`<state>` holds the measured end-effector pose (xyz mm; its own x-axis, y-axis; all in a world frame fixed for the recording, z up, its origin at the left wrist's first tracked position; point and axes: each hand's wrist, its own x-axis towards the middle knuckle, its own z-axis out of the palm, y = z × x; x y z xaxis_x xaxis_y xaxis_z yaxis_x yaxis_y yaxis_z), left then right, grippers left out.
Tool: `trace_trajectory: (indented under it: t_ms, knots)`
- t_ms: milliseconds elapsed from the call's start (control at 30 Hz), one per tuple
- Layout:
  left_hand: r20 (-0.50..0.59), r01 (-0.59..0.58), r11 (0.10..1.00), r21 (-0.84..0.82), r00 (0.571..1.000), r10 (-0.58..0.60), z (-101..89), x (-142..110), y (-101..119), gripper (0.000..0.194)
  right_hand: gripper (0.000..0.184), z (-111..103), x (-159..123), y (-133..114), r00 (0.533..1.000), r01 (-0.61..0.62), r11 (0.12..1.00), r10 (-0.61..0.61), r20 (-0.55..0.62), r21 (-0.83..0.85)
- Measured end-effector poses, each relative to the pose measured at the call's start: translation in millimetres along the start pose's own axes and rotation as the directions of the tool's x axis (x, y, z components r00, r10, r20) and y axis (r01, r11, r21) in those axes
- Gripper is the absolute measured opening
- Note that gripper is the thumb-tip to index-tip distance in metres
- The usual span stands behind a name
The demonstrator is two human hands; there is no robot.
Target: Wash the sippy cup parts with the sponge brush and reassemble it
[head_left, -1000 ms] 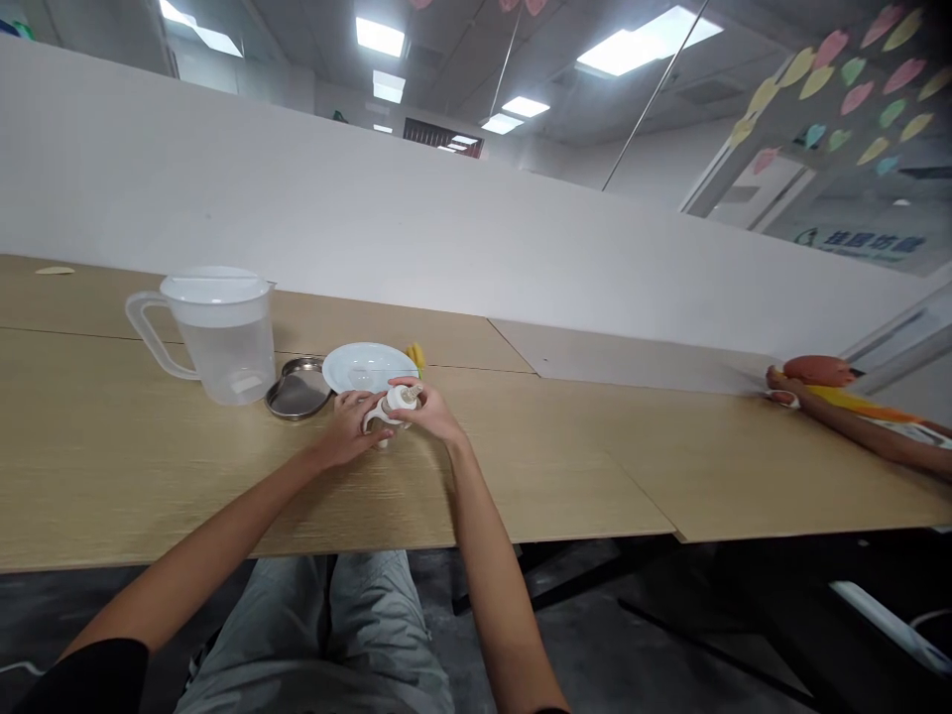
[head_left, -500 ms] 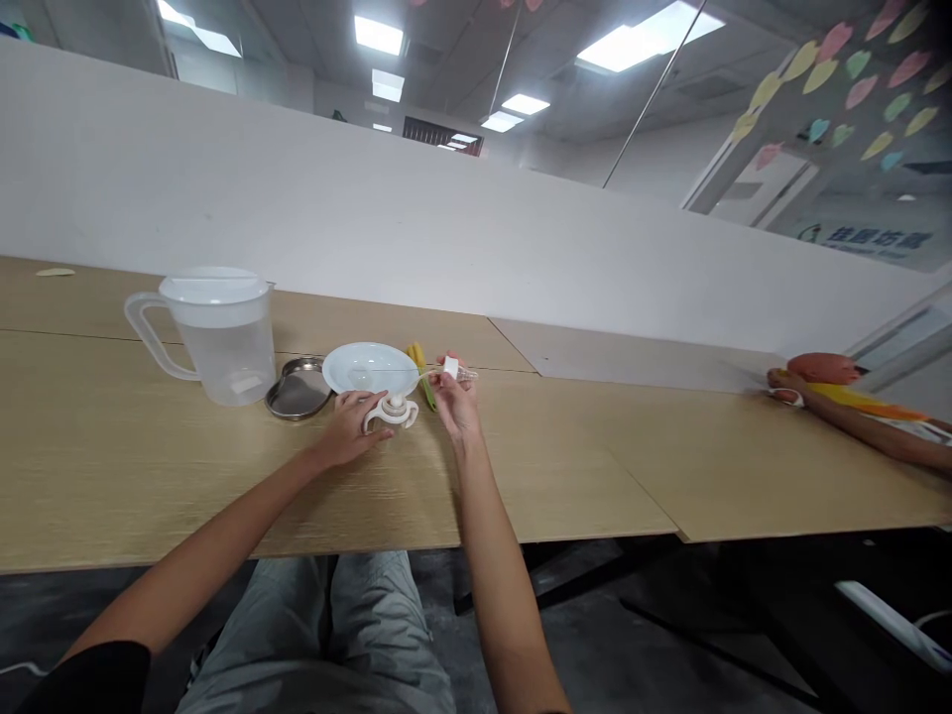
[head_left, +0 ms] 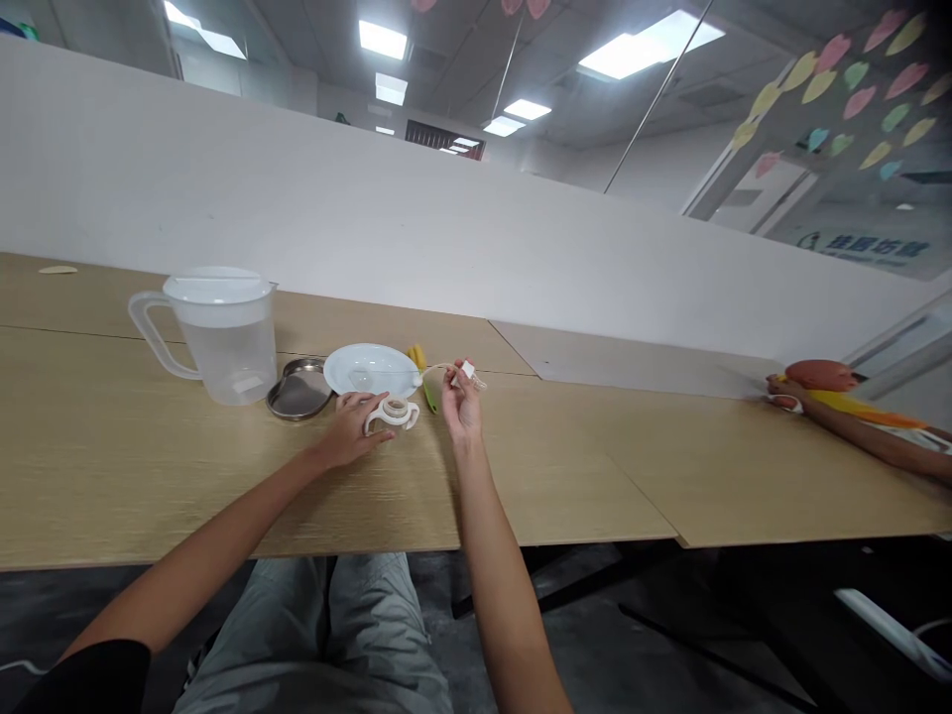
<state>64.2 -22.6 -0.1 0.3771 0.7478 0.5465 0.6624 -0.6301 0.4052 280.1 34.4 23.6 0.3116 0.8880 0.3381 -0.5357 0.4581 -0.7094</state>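
A clear baby bottle (head_left: pixel 393 430) with a white two-handled collar (head_left: pixel 397 408) stands on the table, its mouth uncovered. My left hand (head_left: pixel 355 426) grips it from the left, fingers behind and thumb in front. Raised to the right of the bottle, my right hand (head_left: pixel 462 405) pinches a white bottle top (head_left: pixel 465 370) with a clear part at its outer end. From this top a thin pale straw (head_left: pixel 437 368) curves left toward the bowl's rim. Behind the bottle is a white bowl (head_left: pixel 372 349). A yellow and green item (head_left: pixel 417 357) lies partly hidden behind the straw and my right hand.
A lidded clear plastic pitcher (head_left: pixel 230 357) and a kidney-shaped metal tray (head_left: pixel 301 389) stand to the left. A small pale piece (head_left: pixel 58 270) lies at the far left. At the far right, another person's arm (head_left: pixel 855 426) reaches to a doll (head_left: pixel 822 375). A white wall (head_left: pixel 372 238) runs behind the table.
My right hand has moved slightly right and turned the bottle top. The straw's white end has left the bottle's mouth and is now near the bowl's rim. My left hand has stayed on the bottle.
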Motion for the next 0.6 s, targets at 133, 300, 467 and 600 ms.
trace_trajectory:
  t_ms: [133,300,467,600]
  knots:
    - [-0.005,0.006,1.0,0.003,1.0,-0.006,-0.2,-0.2,2.1,0.068,0.036,10.7,0.9,5.3,0.999,-0.049,0.999,0.049,0.015,0.005]
    - [-0.02,-0.014,1.0,-0.012,1.0,0.014,6.2,-0.8,-0.8,0.066,0.045,30.3,5.5,14.0,0.989,-0.14,0.987,0.135,0.067,0.074]
    - [-0.027,-0.028,1.0,0.007,0.999,0.028,11.3,-1.3,-4.1,0.069,0.044,36.7,14.1,22.9,0.985,-0.113,0.993,0.117,0.125,-0.036]
    - [-0.024,-0.015,1.0,0.014,1.0,0.016,9.3,-1.6,0.2,0.068,0.05,32.9,15.5,35.8,0.986,-0.086,0.984,0.106,0.127,-0.156]
